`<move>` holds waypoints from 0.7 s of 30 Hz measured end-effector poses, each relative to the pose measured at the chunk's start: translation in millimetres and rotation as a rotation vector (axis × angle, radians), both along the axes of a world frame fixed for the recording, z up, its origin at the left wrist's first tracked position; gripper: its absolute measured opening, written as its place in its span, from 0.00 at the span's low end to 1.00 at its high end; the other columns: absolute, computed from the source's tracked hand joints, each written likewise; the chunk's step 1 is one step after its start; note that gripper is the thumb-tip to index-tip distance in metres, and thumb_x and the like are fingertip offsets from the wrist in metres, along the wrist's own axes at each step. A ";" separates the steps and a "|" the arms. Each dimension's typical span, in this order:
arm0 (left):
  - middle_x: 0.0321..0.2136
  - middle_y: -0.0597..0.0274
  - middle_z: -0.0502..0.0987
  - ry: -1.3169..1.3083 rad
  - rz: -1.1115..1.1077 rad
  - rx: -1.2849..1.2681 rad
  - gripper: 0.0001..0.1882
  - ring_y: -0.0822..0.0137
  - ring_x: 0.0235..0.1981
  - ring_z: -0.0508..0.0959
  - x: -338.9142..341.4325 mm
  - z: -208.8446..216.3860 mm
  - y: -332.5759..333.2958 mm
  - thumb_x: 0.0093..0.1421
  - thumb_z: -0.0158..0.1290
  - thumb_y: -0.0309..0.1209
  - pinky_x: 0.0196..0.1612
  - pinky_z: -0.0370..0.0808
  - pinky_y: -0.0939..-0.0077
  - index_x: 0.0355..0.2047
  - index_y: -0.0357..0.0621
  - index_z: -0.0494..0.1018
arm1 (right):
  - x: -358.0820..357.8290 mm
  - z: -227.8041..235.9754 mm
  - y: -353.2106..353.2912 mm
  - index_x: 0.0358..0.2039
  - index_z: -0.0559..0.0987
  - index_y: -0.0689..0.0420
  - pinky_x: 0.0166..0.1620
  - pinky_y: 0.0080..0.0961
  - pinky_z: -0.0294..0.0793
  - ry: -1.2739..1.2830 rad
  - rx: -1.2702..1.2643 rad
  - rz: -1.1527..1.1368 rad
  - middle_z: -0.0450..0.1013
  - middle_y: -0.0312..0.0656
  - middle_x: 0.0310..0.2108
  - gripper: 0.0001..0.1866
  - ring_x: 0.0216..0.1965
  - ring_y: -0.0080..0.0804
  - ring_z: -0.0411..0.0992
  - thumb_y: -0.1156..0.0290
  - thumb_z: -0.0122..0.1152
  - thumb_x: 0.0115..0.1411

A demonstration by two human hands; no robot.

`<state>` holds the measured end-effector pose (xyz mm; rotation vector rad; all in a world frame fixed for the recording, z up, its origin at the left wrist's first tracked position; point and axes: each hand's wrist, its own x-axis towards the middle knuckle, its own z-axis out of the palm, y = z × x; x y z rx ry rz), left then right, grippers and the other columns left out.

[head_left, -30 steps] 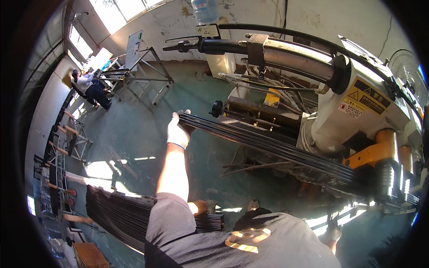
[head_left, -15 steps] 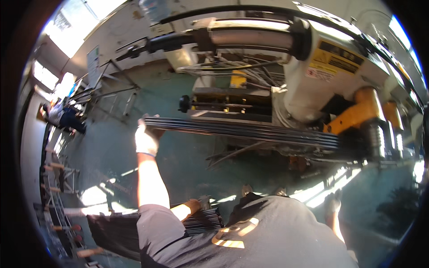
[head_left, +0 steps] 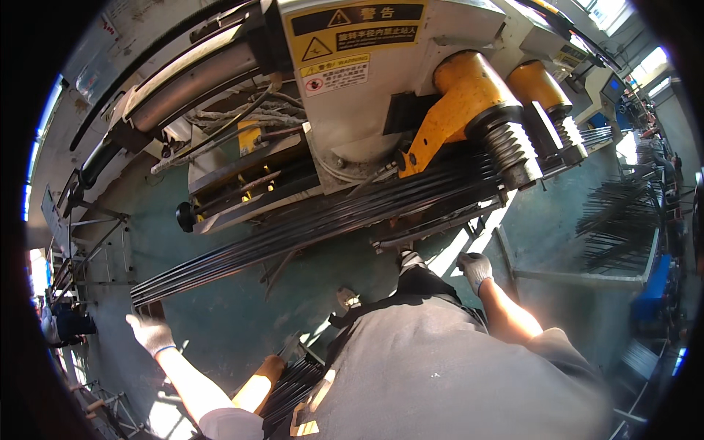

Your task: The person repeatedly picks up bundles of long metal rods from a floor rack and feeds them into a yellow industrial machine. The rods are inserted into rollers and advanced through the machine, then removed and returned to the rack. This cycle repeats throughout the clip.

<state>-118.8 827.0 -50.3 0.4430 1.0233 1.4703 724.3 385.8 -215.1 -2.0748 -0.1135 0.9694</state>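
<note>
A bundle of long black tubes (head_left: pixel 293 233) runs slantwise from the near left up to the machine at the right. Just below its left end is my left hand (head_left: pixel 152 335), in a pale glove. The thumb stands out, and the fingers reach up into shadow beneath the tube ends; the hand is open and does not close round them. Toward their right end, the tubes pass under an orange clamp arm (head_left: pixel 458 110) with a thick coil spring (head_left: pixel 507 150). My right hand (head_left: pixel 477 270), also gloved, is held low beside my body, fingers curled, with nothing visible in it.
The white machine body (head_left: pixel 352 95) bears yellow warning labels. A black knob (head_left: pixel 186 217) sticks out from its lower left part. More black tubes (head_left: pixel 293 385) rest on a stand near my left side. Dark rods (head_left: pixel 623 220) are piled at right. A person (head_left: pixel 70 323) is at far left.
My view has turned to the right. My left hand has come off the tube ends it was gripping and now sits just below them. My right hand has come up and curled.
</note>
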 end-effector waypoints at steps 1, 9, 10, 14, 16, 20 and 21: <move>0.77 0.50 0.70 -0.075 -0.333 0.283 0.36 0.48 0.75 0.71 -14.2 -14.4 -10.5 0.85 0.39 0.57 0.81 0.62 0.48 0.77 0.43 0.68 | 13.1 -8.3 9.2 0.39 0.88 0.67 0.42 0.29 0.76 -0.052 -0.020 0.052 0.85 0.41 0.33 0.20 0.34 0.29 0.78 0.58 0.68 0.71; 0.74 0.43 0.72 -0.082 0.312 -0.438 0.38 0.44 0.73 0.75 293.4 -106.2 -138.9 0.83 0.45 0.55 0.76 0.72 0.45 0.75 0.32 0.66 | 153.4 -107.6 4.0 0.43 0.88 0.64 0.47 0.42 0.80 -0.735 -0.134 1.096 0.83 0.47 0.34 0.16 0.37 0.46 0.80 0.60 0.68 0.71; 0.74 0.45 0.73 -0.148 0.301 -0.470 0.37 0.45 0.75 0.72 341.1 -111.0 -155.4 0.84 0.43 0.54 0.77 0.70 0.45 0.75 0.32 0.66 | 169.2 -109.4 6.6 0.43 0.88 0.63 0.47 0.41 0.80 -0.583 -0.134 0.997 0.83 0.47 0.34 0.16 0.38 0.45 0.80 0.61 0.68 0.71; 0.68 0.49 0.77 -0.393 -0.158 -0.361 0.27 0.48 0.73 0.72 416.1 -177.2 -199.9 0.84 0.43 0.47 0.78 0.67 0.44 0.71 0.40 0.72 | 222.6 -85.5 23.3 0.44 0.88 0.63 0.47 0.39 0.80 -0.207 -0.183 0.697 0.84 0.46 0.35 0.16 0.38 0.42 0.81 0.61 0.67 0.71; 0.64 0.52 0.80 -0.341 -0.184 -0.407 0.23 0.48 0.68 0.76 465.6 -144.4 -197.4 0.83 0.47 0.44 0.75 0.71 0.43 0.67 0.44 0.76 | 231.9 -83.7 23.2 0.44 0.89 0.63 0.47 0.38 0.80 -0.167 -0.184 0.656 0.85 0.46 0.36 0.16 0.39 0.41 0.82 0.61 0.67 0.72; 0.63 0.53 0.82 -0.101 -0.335 -0.192 0.22 0.50 0.65 0.79 469.7 -128.2 -201.0 0.79 0.53 0.44 0.70 0.75 0.44 0.65 0.45 0.78 | 221.0 -90.7 20.7 0.45 0.89 0.63 0.47 0.36 0.80 -0.139 -0.124 0.606 0.86 0.45 0.37 0.16 0.40 0.38 0.82 0.62 0.66 0.72; 0.63 0.53 0.81 -0.133 -0.328 -0.143 0.23 0.52 0.65 0.79 467.0 -126.5 -196.5 0.77 0.55 0.44 0.69 0.75 0.47 0.64 0.44 0.78 | 217.2 -89.9 19.5 0.45 0.89 0.63 0.48 0.36 0.80 -0.149 -0.094 0.584 0.86 0.45 0.37 0.16 0.40 0.38 0.83 0.62 0.66 0.72</move>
